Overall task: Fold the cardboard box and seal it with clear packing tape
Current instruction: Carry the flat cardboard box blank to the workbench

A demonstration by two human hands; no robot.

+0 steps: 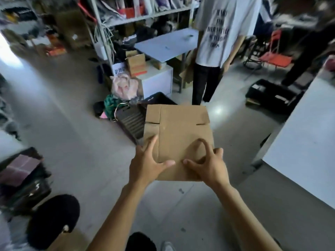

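Grey concrete floor (72,124) ahead of me. Metal shelving (145,13), crowded with blurred goods, along the far wall. A person in a white printed T-shirt (219,33) and dark trousers stands beside a pale blue table (166,44). Below it, a white cabinet (157,80) carrying a small carton (136,65). Red chair (275,57) far right. Black crate (272,96) on the floor. White table (308,145) at my right. Dark corrugated panel (130,122) lying on the floor.

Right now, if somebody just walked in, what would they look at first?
Probably the flat brown cardboard box in the middle, held up over the grey floor by the left hand and the right hand. Behind it stands a person in a white printed T-shirt, and a red folding chair glows at the far right.
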